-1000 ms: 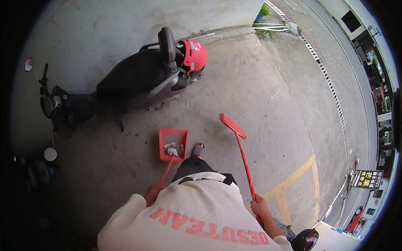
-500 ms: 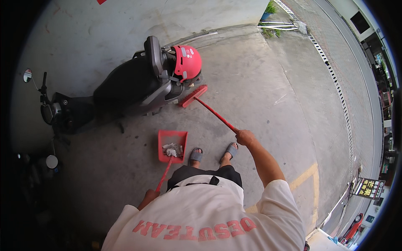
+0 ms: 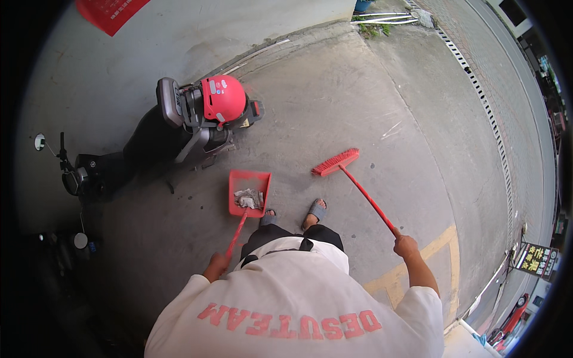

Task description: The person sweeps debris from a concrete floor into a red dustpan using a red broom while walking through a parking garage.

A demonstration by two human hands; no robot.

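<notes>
My right hand (image 3: 406, 246) is closed round the end of a red broom's (image 3: 337, 161) handle, out to the right of my body. The broom head, with red bristles, is ahead of my feet and away from the scooter. On my left side, my left hand (image 3: 218, 264) grips the handle of a long-handled red dustpan (image 3: 232, 192). Crumpled grey and white litter (image 3: 249, 199) lies inside the pan. Grey slippers (image 3: 316, 209) are on my feet, right of the dustpan.
A black scooter (image 3: 152, 136) stands at the left by a pale wall (image 3: 179, 33), with a red helmet (image 3: 224, 99) at its rear. Yellow lines (image 3: 418, 261) mark the concrete floor on the right. A slotted drain strip (image 3: 486, 113) runs beyond them.
The broom has swung right, away from the scooter's rear, as my right arm moved outward. My left hand still holds the dustpan, now slightly higher in view. The view has shifted.
</notes>
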